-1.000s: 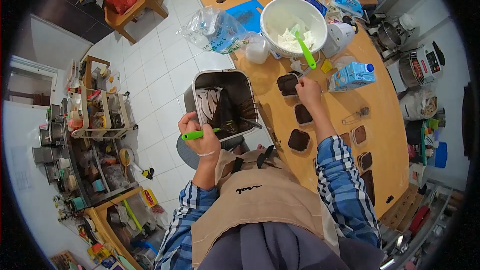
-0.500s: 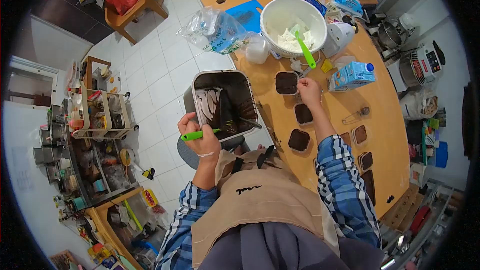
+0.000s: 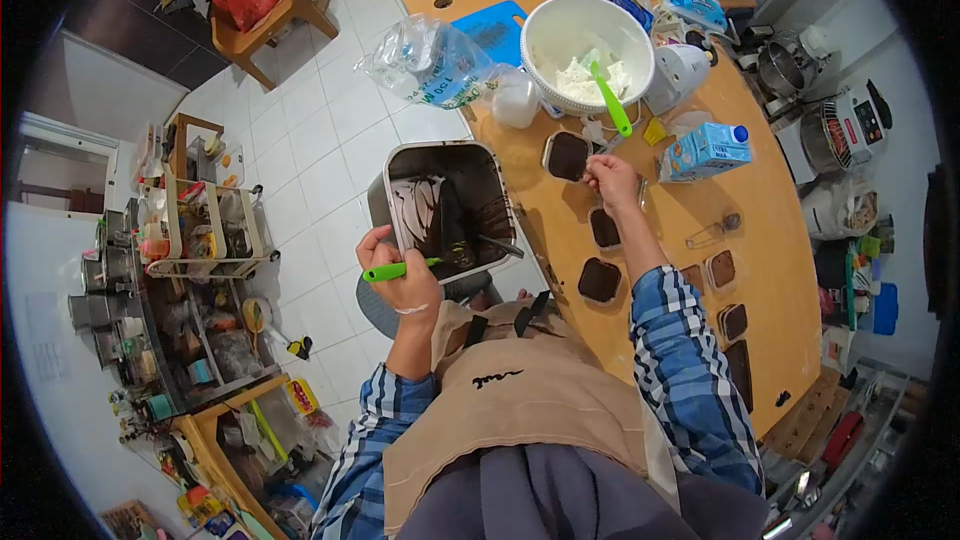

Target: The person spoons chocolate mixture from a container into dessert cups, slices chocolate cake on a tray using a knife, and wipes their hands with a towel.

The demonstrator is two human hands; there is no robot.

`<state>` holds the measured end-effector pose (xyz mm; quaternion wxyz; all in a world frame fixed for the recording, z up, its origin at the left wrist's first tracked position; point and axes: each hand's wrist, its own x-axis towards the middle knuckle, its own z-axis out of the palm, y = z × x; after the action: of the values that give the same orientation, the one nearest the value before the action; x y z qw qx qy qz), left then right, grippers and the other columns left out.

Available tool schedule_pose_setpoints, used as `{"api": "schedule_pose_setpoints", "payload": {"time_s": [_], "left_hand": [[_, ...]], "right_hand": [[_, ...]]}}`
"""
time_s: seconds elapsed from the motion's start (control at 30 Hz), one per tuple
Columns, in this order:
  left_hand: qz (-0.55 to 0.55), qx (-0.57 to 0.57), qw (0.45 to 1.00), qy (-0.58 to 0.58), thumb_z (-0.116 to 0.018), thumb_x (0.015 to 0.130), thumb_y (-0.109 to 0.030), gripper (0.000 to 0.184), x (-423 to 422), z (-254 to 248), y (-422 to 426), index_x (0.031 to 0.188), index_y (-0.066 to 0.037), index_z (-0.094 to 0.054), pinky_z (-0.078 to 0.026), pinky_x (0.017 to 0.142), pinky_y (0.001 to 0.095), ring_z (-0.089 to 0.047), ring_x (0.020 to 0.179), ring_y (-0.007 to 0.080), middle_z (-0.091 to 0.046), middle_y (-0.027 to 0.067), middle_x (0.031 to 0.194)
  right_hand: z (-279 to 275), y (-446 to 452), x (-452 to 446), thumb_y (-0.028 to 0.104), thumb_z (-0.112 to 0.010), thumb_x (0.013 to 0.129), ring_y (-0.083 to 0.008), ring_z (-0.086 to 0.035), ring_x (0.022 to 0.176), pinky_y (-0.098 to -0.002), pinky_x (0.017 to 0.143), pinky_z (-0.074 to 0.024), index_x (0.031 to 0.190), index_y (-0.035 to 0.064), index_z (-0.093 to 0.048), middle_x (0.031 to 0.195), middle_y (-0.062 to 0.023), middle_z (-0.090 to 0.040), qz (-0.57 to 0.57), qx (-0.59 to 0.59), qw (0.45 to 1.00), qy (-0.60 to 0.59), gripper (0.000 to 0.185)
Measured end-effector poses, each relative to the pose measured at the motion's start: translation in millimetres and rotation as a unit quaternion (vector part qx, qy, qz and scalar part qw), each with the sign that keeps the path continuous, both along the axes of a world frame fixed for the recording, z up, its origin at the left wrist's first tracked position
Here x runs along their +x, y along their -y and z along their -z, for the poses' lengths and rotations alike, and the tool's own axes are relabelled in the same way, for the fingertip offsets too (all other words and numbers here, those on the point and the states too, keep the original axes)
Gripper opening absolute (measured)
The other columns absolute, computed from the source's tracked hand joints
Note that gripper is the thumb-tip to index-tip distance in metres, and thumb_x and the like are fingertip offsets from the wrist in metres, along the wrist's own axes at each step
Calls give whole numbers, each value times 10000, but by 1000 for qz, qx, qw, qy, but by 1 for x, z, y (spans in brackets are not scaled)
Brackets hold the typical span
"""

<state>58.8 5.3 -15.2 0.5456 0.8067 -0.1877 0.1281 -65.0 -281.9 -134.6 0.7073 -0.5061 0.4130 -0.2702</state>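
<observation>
My left hand (image 3: 404,280) is closed around the green handle of a spatula (image 3: 385,271) and grips the near left edge of a metal loaf pan (image 3: 378,202). Dark chocolate smears the pan's inside, and a second utensil handle (image 3: 500,246) rests at its right side. My right hand (image 3: 612,182) pinches the corner of a small clear square tub of chocolate dessert (image 3: 568,155), which looks slightly turned. Below that hand stand more filled tubs, one (image 3: 605,228) partly hidden by the wrist and another (image 3: 599,281) nearer me.
Behind the tubs is a white bowl (image 3: 540,35) of white cream with a green spatula (image 3: 612,100). A milk carton (image 3: 706,152), a hand mixer (image 3: 678,75), a small strainer (image 3: 730,223) and a plastic bag of cups (image 3: 420,60) are also on the table (image 3: 770,310).
My right hand has shifted slightly left, and the tub it pinches has moved left and turned a little. My left hand and the loaf pan stay where they were.
</observation>
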Motion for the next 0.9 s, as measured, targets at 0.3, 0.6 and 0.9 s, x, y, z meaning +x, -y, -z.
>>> {"api": "schedule_pose_setpoints", "payload": {"time_s": [0.3, 0.6, 0.9], "left_hand": [[6, 9, 1000, 2, -458, 620, 25, 156, 1, 3, -1, 556, 2, -317, -370, 655, 297, -432, 744, 182, -491, 149, 973], [9, 14, 1000, 8, -454, 621, 20, 155, 1, 3, -3, 559, -4, -314, -375, 666, 297, -449, 767, 196, -491, 159, 973], [10, 14, 1000, 5, -451, 613, 22, 160, -7, 2, -5, 557, -6, -304, -345, 595, 282, -409, 687, 165, -488, 148, 962]], "right_hand": [[9, 2, 7, 51, -586, 715, -102, -546, 503, -231, 471, -428, 736, -4, -619, 605, -38, -586, -4, -56, 994, -93, 68], [18, 7, 13, 36, -549, 734, -113, -546, 484, -239, 441, -422, 704, -27, -599, 584, -54, -575, -91, -143, 948, -268, 85], [-13, -16, -14, 200, -582, 766, -180, -602, 686, -299, 612, -459, 897, -20, -611, 758, -103, -630, -44, -327, 905, -267, 257]]}}
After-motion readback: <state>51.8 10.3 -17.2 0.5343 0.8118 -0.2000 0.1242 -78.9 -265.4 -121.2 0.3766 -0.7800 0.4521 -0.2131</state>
